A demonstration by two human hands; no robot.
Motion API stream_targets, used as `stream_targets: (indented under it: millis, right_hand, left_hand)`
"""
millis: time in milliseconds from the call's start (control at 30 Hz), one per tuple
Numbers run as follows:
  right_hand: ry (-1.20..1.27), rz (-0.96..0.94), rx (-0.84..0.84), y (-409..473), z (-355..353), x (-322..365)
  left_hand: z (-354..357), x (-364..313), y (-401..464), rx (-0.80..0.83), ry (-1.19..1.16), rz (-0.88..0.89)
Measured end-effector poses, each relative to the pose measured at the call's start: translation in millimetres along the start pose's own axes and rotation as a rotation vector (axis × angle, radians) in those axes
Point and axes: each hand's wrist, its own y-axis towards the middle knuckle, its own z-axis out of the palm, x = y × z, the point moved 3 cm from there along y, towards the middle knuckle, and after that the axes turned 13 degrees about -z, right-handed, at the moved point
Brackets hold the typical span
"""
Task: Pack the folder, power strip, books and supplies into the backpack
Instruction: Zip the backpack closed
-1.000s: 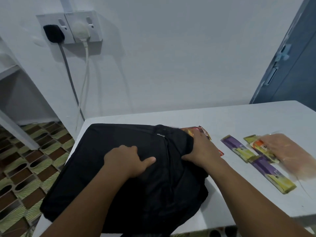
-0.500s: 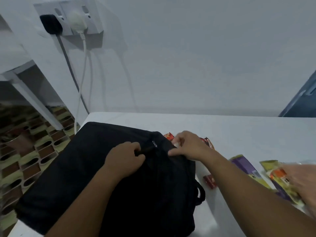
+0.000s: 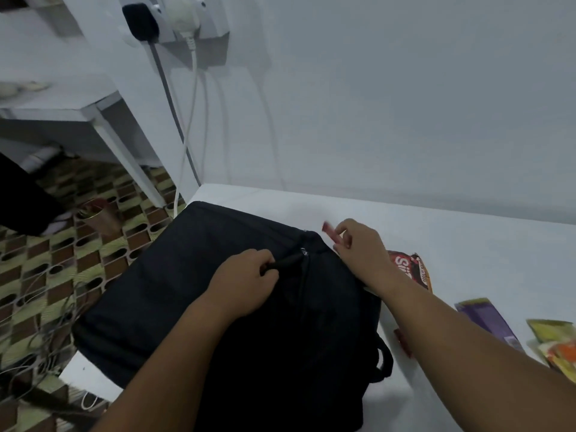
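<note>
- Fingers [image 3: 265,263] of the left hand [image 3: 246,282] pinch a black zipper pull [image 3: 288,261] on the soft, matte backpack [image 3: 193,275].
- Right hand [image 3: 361,254] (wrist bent) nips a small red packet [image 3: 329,231].

White counter [image 3: 467,244] carries my black backpack [image 3: 193,275]; right of the backpack lie a brown wrapper [image 3: 411,271], a purple packet [image 3: 486,319] and yellow packets [image 3: 554,347].

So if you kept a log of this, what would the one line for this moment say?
stage: working backpack zipper | left hand: pinching zip pull | right hand: on bag's top edge | snack packets: on table, unpacked
</note>
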Motion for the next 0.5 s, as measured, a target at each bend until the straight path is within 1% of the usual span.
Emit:
stream_targets:
  millis: [100, 167, 267, 333, 367, 400, 500]
  right_hand:
    - [0.192, 0.074, -0.241, -12, -23, 18]
    - [0.288, 0.102, -0.339, -21, -41, 40]
    - [0.421, 0.097, -0.336, -39, -52, 85]
    - [0.593, 0.130, -0.341, -51, -44, 117]
    - [0.618, 0.146, -0.333, -56, -38, 129]
    - [0.548, 0.143, -0.300, -61, -31, 137]
    - [0.089, 0.128, -0.125, -72, -12, 140]
  left_hand:
    - [-4, 3, 0, 0.029, -0.067, 0.000]
    - [-8, 7, 0, 0.061, -0.160, -0.003]
    - [-11, 11, 0, 0.086, -0.268, 0.011]
    - [-12, 12, 0, 0.103, -0.321, 0.020]
    - [-13, 13, 0, 0.110, -0.355, 0.022]
    - [-13, 14, 0, 0.108, -0.392, 0.022]
    - [-19, 19, 0, 0.058, -0.534, 0.008]
